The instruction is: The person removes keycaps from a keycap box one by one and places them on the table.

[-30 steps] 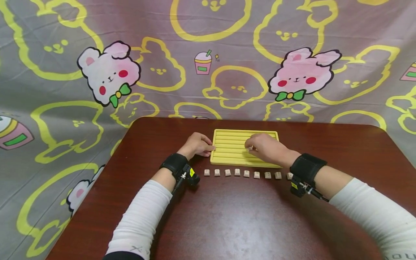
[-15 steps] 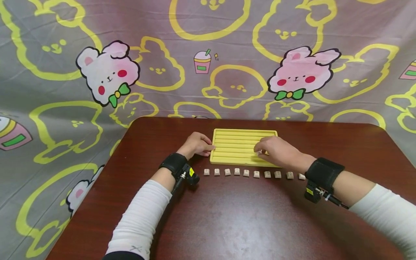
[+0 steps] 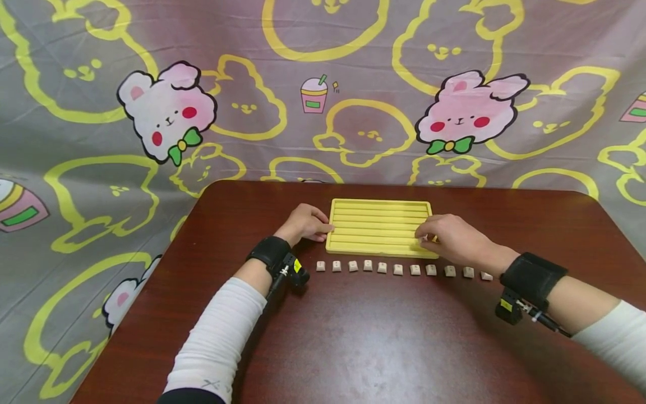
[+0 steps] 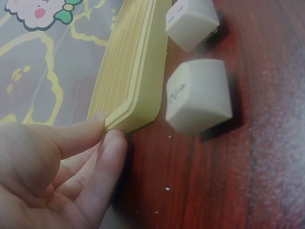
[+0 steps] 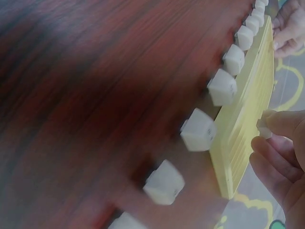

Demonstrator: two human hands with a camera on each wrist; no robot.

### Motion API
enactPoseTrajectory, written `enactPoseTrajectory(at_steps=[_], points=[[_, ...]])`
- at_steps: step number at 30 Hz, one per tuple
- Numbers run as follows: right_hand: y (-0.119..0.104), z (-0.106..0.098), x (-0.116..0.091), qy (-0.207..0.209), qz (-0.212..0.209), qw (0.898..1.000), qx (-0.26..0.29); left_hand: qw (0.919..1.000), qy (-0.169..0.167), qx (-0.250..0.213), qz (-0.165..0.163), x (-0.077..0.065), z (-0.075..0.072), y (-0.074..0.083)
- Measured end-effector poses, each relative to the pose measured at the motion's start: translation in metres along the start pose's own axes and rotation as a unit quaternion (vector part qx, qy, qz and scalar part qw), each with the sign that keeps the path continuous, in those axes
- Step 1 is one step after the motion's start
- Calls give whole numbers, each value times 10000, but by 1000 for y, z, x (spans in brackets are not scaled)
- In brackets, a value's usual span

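Note:
A yellow tray [image 3: 373, 220] with long parallel ridges lies on the table. My left hand [image 3: 305, 222] pinches its left edge, and the left wrist view has the thumb on top of the tray's corner [image 4: 128, 117] with a finger against the side. Over the tray's right end, my right hand [image 3: 451, 238] holds a small white keycap [image 5: 263, 126] between thumb and fingertip. That keycap is partly hidden by the fingers. In front of the tray, several pale keycaps [image 3: 382, 267] stand in a spaced row, some with dark marks on them.
The dark reddish-brown table [image 3: 353, 336] has rounded far corners. Behind it hangs a cartoon-printed cloth [image 3: 282, 112]. The rightmost keycap [image 3: 487, 276] lies near my right wrist's black strap [image 3: 534, 280].
My right hand has slid rightward across the tray to its right edge, with the keycap in its fingers. More keycaps at the row's right end now show. The left hand has stayed put.

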State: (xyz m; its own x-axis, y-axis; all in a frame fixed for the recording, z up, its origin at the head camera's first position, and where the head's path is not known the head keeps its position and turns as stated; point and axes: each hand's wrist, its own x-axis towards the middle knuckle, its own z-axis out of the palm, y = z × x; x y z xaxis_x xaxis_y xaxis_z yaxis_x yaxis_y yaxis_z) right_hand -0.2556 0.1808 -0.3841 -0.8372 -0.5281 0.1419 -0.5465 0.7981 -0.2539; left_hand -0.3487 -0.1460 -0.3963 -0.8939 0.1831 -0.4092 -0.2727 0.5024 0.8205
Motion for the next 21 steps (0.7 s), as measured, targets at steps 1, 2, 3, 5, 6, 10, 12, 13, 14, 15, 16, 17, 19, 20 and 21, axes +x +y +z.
enactPoseTrajectory(at_steps=[1,2,3,5,6,10,12,13,14,15,16,17,19,20,21], points=[[2,0,-2,6,9,10000,-5,10000,-10,1,2,0,0,0],[3,0,-3,21,19,10000,-9,10000,-15,4,4,0,0,1],[5,0,-5,28,18,10000,-11,10000,-14,2,1,-1,0,1],[8,0,-7,40,23,10000,-17,10000,-3,10,-11,-1,0,2],[9,0,-8,49,27,10000,-19,10000,4,20,-15,-1,0,2],[14,-1,-14,99,82,9999,-9,10000,-2,34,-14,-2,0,3],[16,-2,-18,142,107,9998,3,10000,-11,31,4,-1,1,2],[17,-2,-20,161,118,9998,8,10000,-16,24,12,-1,1,2],[18,-2,-21,183,118,9998,28,10000,-14,28,7,-1,1,2],[19,-3,-23,198,129,9997,25,10000,-7,41,13,0,1,1],[20,-3,-25,212,125,9997,34,10000,5,51,9,0,1,1],[21,-2,-26,214,133,9997,42,10000,20,67,5,0,1,1],[22,-2,-30,216,146,9996,56,9999,43,92,1,1,1,0],[23,-2,-31,217,156,9996,67,9999,55,110,-2,1,2,0],[24,-3,-33,213,163,9996,57,9999,58,114,0,1,2,0]])
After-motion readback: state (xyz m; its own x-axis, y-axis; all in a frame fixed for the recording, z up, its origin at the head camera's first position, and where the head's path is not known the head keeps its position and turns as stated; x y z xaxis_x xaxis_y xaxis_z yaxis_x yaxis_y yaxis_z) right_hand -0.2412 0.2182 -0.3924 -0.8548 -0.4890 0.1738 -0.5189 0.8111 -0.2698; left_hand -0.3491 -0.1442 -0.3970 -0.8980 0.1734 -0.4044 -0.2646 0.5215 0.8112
